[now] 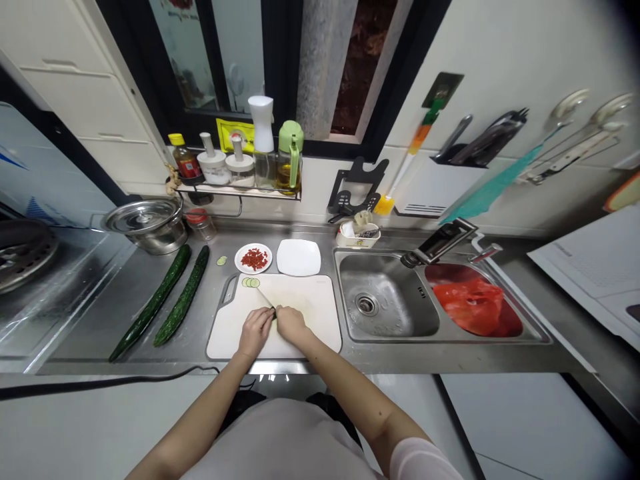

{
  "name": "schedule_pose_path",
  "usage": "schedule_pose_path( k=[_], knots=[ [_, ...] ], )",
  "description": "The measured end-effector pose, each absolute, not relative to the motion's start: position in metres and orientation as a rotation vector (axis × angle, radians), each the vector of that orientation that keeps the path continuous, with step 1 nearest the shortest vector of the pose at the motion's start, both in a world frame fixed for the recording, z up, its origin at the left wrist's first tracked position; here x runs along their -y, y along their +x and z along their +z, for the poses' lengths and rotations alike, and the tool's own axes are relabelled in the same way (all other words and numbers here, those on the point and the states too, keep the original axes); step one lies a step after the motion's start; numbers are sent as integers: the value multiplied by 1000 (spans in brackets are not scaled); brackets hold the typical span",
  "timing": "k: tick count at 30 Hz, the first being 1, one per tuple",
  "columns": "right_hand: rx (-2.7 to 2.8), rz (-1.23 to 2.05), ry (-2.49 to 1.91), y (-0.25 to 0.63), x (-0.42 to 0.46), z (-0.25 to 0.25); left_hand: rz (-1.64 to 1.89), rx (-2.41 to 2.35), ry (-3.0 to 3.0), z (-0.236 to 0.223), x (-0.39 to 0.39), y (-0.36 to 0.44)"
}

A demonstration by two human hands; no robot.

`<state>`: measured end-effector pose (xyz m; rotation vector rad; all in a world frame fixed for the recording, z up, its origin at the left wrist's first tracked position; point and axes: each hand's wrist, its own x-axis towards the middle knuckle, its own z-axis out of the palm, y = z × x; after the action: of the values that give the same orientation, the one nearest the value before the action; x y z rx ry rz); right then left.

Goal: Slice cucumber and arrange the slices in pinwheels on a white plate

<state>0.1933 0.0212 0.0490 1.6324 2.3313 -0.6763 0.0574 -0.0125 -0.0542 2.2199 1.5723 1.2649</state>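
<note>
On the white cutting board both my hands meet near its middle. My right hand is closed round a knife handle; the thin blade points up and left toward a few cucumber slices at the board's far left corner. My left hand is curled with its fingers pressed down on the board beside the blade; what lies under them is hidden. Two whole dark green cucumbers lie on the counter left of the board.
Behind the board stand a small plate of chopped red chili and an empty white square plate. A steel pot sits far left. The sink is right, with a red bag in its second basin. A condiment shelf hangs on the back wall.
</note>
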Motion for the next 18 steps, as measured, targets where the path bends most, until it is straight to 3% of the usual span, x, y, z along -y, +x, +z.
schedule_pose_path(
  k=[18],
  knots=[
    [-2235, -646, 1636, 242, 22, 48, 1209, -1608, 2153, -59, 13, 56]
  ],
)
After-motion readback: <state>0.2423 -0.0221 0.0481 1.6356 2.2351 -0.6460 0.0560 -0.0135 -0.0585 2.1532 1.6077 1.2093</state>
